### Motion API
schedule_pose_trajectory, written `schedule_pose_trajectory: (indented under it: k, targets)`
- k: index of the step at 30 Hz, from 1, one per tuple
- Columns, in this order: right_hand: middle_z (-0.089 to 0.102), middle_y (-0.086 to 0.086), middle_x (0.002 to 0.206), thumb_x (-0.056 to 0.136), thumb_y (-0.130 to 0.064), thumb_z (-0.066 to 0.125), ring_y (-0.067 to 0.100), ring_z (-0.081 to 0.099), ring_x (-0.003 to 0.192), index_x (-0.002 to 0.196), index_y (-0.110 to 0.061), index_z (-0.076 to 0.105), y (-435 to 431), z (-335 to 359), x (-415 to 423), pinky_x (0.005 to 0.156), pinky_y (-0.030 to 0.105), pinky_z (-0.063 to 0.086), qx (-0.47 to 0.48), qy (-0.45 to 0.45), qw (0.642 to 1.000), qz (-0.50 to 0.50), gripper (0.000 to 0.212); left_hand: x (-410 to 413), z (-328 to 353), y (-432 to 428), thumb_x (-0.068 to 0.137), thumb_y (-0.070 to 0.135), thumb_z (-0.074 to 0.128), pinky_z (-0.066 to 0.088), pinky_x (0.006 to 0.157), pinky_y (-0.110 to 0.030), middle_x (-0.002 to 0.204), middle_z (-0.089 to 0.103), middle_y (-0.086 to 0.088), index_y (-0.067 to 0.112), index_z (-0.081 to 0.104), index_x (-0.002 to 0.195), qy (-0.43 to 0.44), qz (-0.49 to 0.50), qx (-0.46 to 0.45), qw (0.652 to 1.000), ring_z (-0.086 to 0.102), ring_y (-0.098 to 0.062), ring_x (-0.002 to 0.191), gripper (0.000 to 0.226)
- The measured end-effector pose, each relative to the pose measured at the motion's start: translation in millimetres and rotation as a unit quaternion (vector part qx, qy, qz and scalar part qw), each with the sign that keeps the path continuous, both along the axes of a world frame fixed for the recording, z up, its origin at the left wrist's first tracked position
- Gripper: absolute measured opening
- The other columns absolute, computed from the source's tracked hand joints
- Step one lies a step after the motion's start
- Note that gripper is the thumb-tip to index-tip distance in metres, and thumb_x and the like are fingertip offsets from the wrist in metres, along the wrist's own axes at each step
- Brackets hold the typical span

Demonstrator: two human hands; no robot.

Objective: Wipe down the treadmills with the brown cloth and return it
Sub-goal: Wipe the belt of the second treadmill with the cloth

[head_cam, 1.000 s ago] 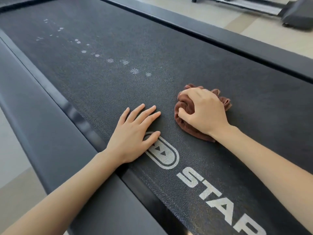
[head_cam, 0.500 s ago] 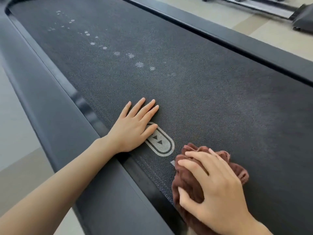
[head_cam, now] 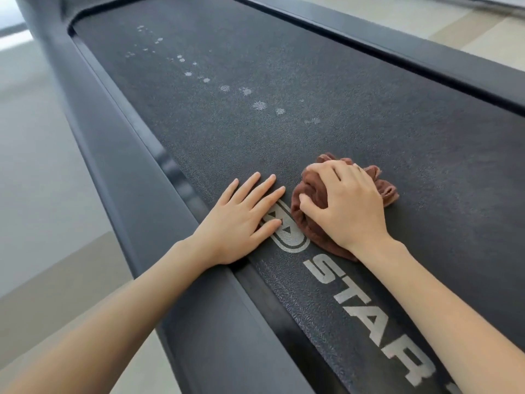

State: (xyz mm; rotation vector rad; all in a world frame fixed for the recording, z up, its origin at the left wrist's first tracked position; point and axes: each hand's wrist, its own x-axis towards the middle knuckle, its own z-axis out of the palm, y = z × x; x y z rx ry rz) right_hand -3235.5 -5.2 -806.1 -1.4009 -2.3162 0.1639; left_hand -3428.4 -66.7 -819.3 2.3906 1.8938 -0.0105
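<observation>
A bunched brown cloth (head_cam: 308, 223) lies on the black treadmill belt (head_cam: 341, 115), just right of the oval logo. My right hand (head_cam: 346, 204) grips the cloth from above, fingers curled into its folds and pressing it to the belt. My left hand (head_cam: 244, 220) rests flat on the belt beside it, fingers straight, the heel of the hand at the left side rail. A trail of pale dried spots (head_cam: 224, 88) runs up the belt beyond both hands.
Dark grey side rails (head_cam: 119, 166) flank the belt left and right. White lettering (head_cam: 366, 311) is printed on the belt near me. Pale floor (head_cam: 34, 143) lies to the left, and more floor shows past the right rail.
My right hand has pushed the cloth from the near end of the belt back up beside the logo. My left hand has stayed planted in the same spot.
</observation>
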Motion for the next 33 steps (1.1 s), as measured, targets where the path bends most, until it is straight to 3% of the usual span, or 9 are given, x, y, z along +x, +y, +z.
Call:
schedule_pose_trajectory:
  k: [8,11,18,23,29,33]
  targets:
    - [0.057,-0.005,0.119,0.076,-0.047,0.055,0.018,0.049,0.117,0.117,-0.025,0.061,-78.4,-0.6,75.7,0.111,0.037,0.029,-0.026,0.018,0.998,0.059,0.047,-0.2,-3.2,1.6,0.089,0.064,0.006,-0.005,0.118,-0.036,0.157,-0.002,0.013,0.036,0.004,0.148,-0.017,0.003,0.009,1.000,-0.008,-0.012,0.144,0.064]
    - [0.059,-0.002,0.115,0.074,-0.046,0.056,0.021,0.051,0.113,0.111,-0.024,0.064,-79.6,-2.6,72.8,0.109,0.040,0.032,-0.007,0.018,0.999,0.048,0.044,0.0,-2.7,1.2,0.085,0.063,0.004,-0.003,0.118,-0.037,0.157,0.002,0.013,0.036,0.008,0.148,-0.024,0.009,0.020,0.999,-0.004,-0.012,0.145,0.068]
    - [0.058,0.003,0.108,0.076,-0.050,0.052,0.026,0.054,0.103,0.106,-0.025,0.060,1.4,0.6,15.2,0.093,0.037,0.039,0.007,0.009,1.000,0.023,0.040,1.9,2.3,0.7,0.085,0.062,0.010,-0.001,0.118,-0.036,0.157,0.009,0.011,0.034,0.017,0.147,-0.038,0.009,0.022,0.999,0.001,-0.014,0.145,0.069]
    - [0.055,0.009,0.117,0.085,-0.050,0.050,0.029,0.049,0.110,0.120,-0.019,0.054,66.1,2.4,-28.7,0.099,0.038,0.033,-0.011,-0.051,0.997,-0.059,0.047,1.0,2.9,-2.0,0.095,0.056,0.022,-0.007,0.116,-0.033,0.157,0.004,0.010,0.033,0.011,0.148,-0.035,0.007,0.021,0.999,-0.005,-0.013,0.145,0.059]
    - [0.058,0.003,0.108,0.081,-0.046,0.051,0.026,0.052,0.103,0.113,-0.021,0.059,-10.0,0.7,7.8,0.097,0.038,0.035,0.007,-0.004,1.000,-0.020,0.042,-8.8,0.8,3.4,0.093,0.054,0.026,-0.006,0.117,-0.031,0.156,0.004,0.014,0.035,0.014,0.148,-0.060,-0.024,-0.006,0.998,-0.006,-0.009,0.144,0.059]
    - [0.058,-0.005,0.115,0.078,-0.047,0.055,0.018,0.051,0.111,0.116,-0.025,0.060,-77.3,0.0,49.3,0.109,0.035,0.031,-0.009,0.012,1.000,0.021,0.045,-29.3,10.4,14.3,0.093,0.050,0.029,0.003,0.118,-0.032,0.153,0.012,0.021,0.042,0.025,0.143,-0.092,-0.077,-0.019,0.993,0.003,-0.003,0.143,0.051]
